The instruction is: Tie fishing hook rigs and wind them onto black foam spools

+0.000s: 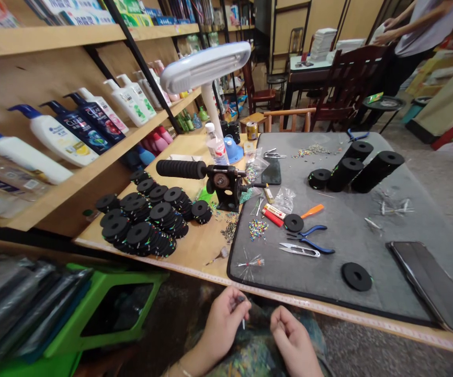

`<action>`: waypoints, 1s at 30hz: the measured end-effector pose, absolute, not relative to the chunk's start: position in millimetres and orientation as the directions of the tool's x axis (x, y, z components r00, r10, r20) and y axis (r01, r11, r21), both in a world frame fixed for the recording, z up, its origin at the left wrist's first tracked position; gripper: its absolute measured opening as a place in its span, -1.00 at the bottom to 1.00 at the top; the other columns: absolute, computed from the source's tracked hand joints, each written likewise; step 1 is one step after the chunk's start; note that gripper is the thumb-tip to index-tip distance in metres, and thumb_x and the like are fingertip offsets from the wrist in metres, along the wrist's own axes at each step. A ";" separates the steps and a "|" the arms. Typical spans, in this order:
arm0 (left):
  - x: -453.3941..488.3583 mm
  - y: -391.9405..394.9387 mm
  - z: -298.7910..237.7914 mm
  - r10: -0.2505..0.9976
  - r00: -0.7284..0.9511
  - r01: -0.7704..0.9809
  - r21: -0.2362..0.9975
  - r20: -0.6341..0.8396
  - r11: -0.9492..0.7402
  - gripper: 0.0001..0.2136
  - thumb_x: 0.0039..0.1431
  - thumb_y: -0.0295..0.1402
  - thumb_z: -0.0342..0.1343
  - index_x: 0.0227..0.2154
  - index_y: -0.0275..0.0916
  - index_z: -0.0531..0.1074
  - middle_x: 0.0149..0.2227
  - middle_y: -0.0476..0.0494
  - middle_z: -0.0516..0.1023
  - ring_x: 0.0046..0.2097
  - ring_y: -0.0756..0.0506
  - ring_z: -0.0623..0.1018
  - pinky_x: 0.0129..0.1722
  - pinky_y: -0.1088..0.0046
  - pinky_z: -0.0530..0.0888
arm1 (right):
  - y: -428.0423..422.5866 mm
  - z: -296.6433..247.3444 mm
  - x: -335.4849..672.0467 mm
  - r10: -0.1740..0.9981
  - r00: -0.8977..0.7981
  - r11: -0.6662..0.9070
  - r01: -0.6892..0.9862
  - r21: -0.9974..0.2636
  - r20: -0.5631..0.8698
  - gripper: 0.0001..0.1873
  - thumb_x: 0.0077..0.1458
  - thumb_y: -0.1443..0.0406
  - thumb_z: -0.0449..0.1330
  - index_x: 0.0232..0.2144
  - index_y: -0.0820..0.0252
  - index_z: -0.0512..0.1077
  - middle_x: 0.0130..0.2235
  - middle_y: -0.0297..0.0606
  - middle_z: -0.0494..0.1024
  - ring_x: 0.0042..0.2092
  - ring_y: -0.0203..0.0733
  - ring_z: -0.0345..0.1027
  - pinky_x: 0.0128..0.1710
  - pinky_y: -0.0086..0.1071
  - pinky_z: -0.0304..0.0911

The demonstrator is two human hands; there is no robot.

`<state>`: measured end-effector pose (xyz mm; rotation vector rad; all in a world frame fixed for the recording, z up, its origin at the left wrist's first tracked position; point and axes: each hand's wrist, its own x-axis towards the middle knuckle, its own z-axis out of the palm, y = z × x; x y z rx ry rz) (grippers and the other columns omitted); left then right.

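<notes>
My left hand (223, 317) is closed over my lap, below the table's front edge. Between its thumb and fingers is a small thin piece (243, 322) with a dark top and a pale lower end; its kind is too small to tell. To the right, my right hand (291, 336) is pinched, and whatever its fingertips hold, if anything, cannot be made out. The hands are apart. Nearest on the grey mat (289, 283) are a wire-like cluster with an orange bit (258, 262), thread snips (300, 250), blue-handled pliers (313, 238) and a black foam spool (357, 276).
Stacked black foam spools (148, 233) fill the table's left side, beside a black winding device (226, 183) and a desk lamp (206, 65). More spools (379, 170) stand at the mat's back right. A phone (432, 283) lies right. Shelves (93, 178) line the left; a person (418, 31) stands behind.
</notes>
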<state>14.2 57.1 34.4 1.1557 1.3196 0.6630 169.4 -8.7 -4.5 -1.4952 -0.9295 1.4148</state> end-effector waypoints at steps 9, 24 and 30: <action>18.5 52.6 27.3 0.818 0.328 0.147 0.880 -0.473 0.451 -0.79 -0.01 -0.25 0.17 -0.49 -0.25 0.28 -0.59 0.03 0.40 -0.52 0.01 0.39 -0.45 0.49 0.31 | -6.9 -7.8 167.2 0.903 0.060 -0.415 -0.132 -0.900 -0.425 -0.71 0.00 0.09 0.19 -0.54 0.14 0.26 -0.60 -0.55 0.01 -0.54 -0.34 -0.17 -0.55 -0.44 -0.18; 20.6 51.4 18.7 0.847 0.329 0.175 0.908 -0.418 0.380 -0.90 0.03 -0.38 0.10 -0.49 -0.25 0.29 -0.55 0.00 0.41 -0.46 -0.03 0.43 -0.37 0.43 0.37 | -0.7 -3.5 164.8 0.874 -0.026 -0.478 -0.223 -0.850 -0.485 -0.60 -0.03 -0.02 0.21 -0.55 0.15 0.24 -0.64 -0.58 -0.01 -0.57 -0.38 -0.25 -0.58 -0.42 -0.31; 21.9 50.7 18.7 0.855 0.319 0.192 0.911 -0.410 0.366 -0.92 0.04 -0.40 0.08 -0.48 -0.25 0.29 -0.54 -0.01 0.42 -0.45 -0.04 0.44 -0.37 0.43 0.37 | -2.2 -5.4 166.0 0.893 -0.036 -0.445 -0.228 -0.866 -0.449 -0.59 -0.03 -0.03 0.23 -0.53 0.18 0.29 -0.63 -0.58 -0.01 -0.56 -0.38 -0.24 -0.56 -0.41 -0.29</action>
